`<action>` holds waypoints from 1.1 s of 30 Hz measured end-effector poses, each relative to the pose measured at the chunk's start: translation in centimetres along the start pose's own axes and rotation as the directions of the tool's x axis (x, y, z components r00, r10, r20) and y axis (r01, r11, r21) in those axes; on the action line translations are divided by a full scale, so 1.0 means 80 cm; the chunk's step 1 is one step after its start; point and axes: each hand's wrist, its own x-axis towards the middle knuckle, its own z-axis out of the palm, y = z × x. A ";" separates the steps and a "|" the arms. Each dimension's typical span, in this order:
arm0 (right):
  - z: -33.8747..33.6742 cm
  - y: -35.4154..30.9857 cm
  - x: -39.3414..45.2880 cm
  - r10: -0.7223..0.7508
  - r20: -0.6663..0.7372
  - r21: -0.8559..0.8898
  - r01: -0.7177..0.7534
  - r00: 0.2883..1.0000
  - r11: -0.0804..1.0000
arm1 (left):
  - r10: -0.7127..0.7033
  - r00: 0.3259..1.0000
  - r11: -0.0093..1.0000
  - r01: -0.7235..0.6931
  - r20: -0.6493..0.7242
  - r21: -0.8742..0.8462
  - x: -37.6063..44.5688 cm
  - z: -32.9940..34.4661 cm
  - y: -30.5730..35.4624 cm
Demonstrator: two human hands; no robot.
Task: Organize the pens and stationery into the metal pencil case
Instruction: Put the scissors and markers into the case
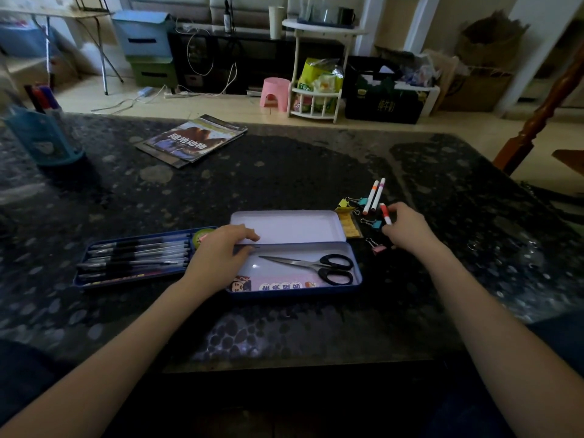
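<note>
The metal pencil case point(355, 281) lies open at the table's middle, its lid point(286, 226) folded back. Black-handled scissors point(316, 266) lie inside. My left hand point(218, 256) rests on the case's left end, fingers at the hinge edge. My right hand point(406, 227) pinches a short red-and-white marker point(386, 214) just right of the case. Two more white markers point(374, 196) lie beyond it. Several coloured binder clips point(376, 224) and a yellow sticky pad point(352, 227) sit between the case and that hand. Left of the case, a blue tray point(94, 281) holds several black pens point(136, 257).
A magazine point(191, 141) lies at the table's far middle. A blue pen holder point(42, 139) with markers stands far left. A green round thing point(202, 238) peeks out behind my left hand. A wooden chair back point(537, 121) rises at the right edge.
</note>
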 end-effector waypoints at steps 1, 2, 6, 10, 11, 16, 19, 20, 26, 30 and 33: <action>-0.001 -0.005 -0.003 -0.031 -0.006 0.027 0.031 0.999 0.999 | -0.001 1.000 1.000 0.001 0.004 0.001 0.000 -0.001 0.001; -0.002 -0.012 -0.007 -0.077 -0.008 0.048 0.078 0.997 0.996 | -0.001 1.000 1.000 0.001 0.008 0.003 0.000 -0.002 0.002; 0.004 -0.044 -0.039 -0.318 0.047 0.100 0.312 0.947 0.945 | -0.006 1.000 1.000 0.006 -0.009 -0.017 -0.003 -0.008 0.010; 0.020 -0.068 -0.078 -0.441 0.189 0.146 0.419 0.877 0.896 | 0.006 1.000 0.998 -0.006 -0.007 -0.066 -0.006 -0.015 0.026; 0.023 -0.071 -0.084 -0.454 0.220 0.165 0.426 0.863 0.890 | 0.028 1.000 0.996 -0.028 0.001 -0.081 -0.008 -0.017 0.031; 0.030 -0.081 -0.100 -0.505 0.280 0.197 0.466 0.817 0.863 | 0.130 0.992 0.985 -0.128 0.006 -0.119 -0.013 -0.020 0.044; 0.032 -0.083 -0.103 -0.528 0.308 0.210 0.485 0.791 0.849 | 0.104 0.994 0.982 -0.105 -0.015 -0.158 -0.015 -0.022 0.046; 0.033 -0.083 -0.103 -0.534 0.313 0.215 0.489 0.785 0.845 | 0.099 0.995 0.982 -0.100 -0.017 -0.159 -0.015 -0.022 0.046; 0.036 -0.083 -0.103 -0.559 0.327 0.236 0.507 0.762 0.829 | 0.107 0.994 0.991 -0.107 -0.007 -0.076 -0.013 -0.021 0.042; 0.040 -0.082 -0.100 -0.556 0.350 0.243 0.501 0.754 0.831 | 0.108 0.994 0.992 -0.107 0.004 -0.066 -0.011 -0.020 0.039; 0.043 -0.082 -0.100 -0.563 0.358 0.254 0.503 0.745 0.826 | 0.104 0.995 0.994 -0.103 0.011 -0.046 -0.010 -0.021 0.037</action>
